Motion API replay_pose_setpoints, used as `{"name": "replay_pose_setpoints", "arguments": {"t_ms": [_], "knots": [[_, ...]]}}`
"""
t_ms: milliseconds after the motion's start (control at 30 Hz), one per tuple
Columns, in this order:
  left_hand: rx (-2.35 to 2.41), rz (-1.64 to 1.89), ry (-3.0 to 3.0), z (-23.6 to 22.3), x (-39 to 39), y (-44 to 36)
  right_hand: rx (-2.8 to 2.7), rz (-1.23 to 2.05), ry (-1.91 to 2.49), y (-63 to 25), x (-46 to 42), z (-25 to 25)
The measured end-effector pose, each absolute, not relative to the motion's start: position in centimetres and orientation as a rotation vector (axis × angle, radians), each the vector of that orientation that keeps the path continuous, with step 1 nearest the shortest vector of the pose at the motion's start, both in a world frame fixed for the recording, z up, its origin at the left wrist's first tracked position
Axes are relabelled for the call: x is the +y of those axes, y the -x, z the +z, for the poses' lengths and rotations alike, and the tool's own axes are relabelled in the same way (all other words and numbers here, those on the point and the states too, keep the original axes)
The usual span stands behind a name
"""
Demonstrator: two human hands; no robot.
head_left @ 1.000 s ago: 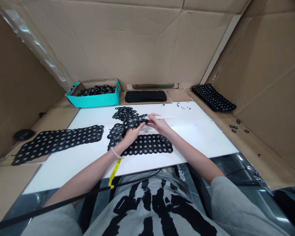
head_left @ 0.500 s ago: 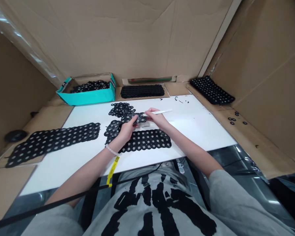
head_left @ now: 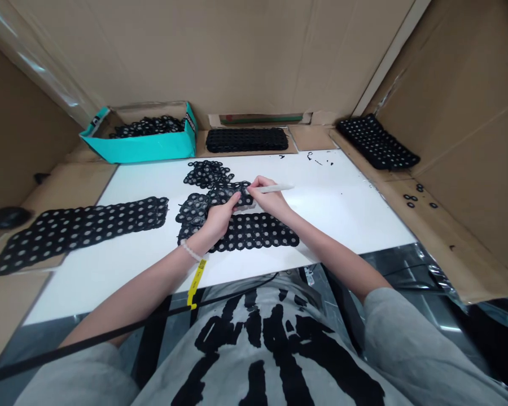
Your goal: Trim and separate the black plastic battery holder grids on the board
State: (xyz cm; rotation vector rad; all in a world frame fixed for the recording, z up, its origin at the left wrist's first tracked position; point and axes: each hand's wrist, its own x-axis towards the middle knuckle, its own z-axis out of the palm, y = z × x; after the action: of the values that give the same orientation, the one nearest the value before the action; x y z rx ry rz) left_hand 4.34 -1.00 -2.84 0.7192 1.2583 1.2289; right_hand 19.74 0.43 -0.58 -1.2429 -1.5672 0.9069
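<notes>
My left hand (head_left: 220,217) is closed on a black sheet of joined rings (head_left: 224,194), its thumb lying on top near the right end. A slim white pen-like tool (head_left: 275,188) sits pinched in my right hand (head_left: 268,196), its tip at the sheet's right edge. Under my hands, a longer black dotted strip (head_left: 262,232) lies flat on the white board (head_left: 342,214). Just beyond the held sheet is a loose pile of black rings (head_left: 207,172). The fingers beneath the sheet are hidden.
A turquoise box (head_left: 144,148) of black rings stands back left. Another dotted strip (head_left: 84,225) lies at left, with a round black object (head_left: 8,217) beside it. Black stacked sheets (head_left: 246,140) lie at the back, a dotted sheet (head_left: 379,141) at right near several loose rings (head_left: 411,198). Cardboard walls surround the board.
The view has shifted slightly. The sheet in my left hand now lies more tilted toward me, and the tool's tip has come down onto its right edge. Both grips stay the same.
</notes>
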Motion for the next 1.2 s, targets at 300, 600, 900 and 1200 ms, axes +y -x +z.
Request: {"name": "replay_pose_setpoints", "arguments": {"t_ms": [300,600,900,1200], "knots": [[1.147,1.173,-0.780,-1.2,-0.4,-4.3,-1.430,1.127,1.127,-20.3,1.5,-0.8],[1.297,0.923,-1.174,-1.6,1.0,-2.3,-1.319,1.307,1.101,-20.8,1.2,0.5],[1.460,0.857,-1.234,-2.4,1.5,-1.5,-1.535,1.119,1.177,-20.7,0.9,0.1],[1.182,0.913,-1.050,-1.9,1.1,-2.5,-1.719,0.727,1.238,-19.8,0.2,-0.8]]}}
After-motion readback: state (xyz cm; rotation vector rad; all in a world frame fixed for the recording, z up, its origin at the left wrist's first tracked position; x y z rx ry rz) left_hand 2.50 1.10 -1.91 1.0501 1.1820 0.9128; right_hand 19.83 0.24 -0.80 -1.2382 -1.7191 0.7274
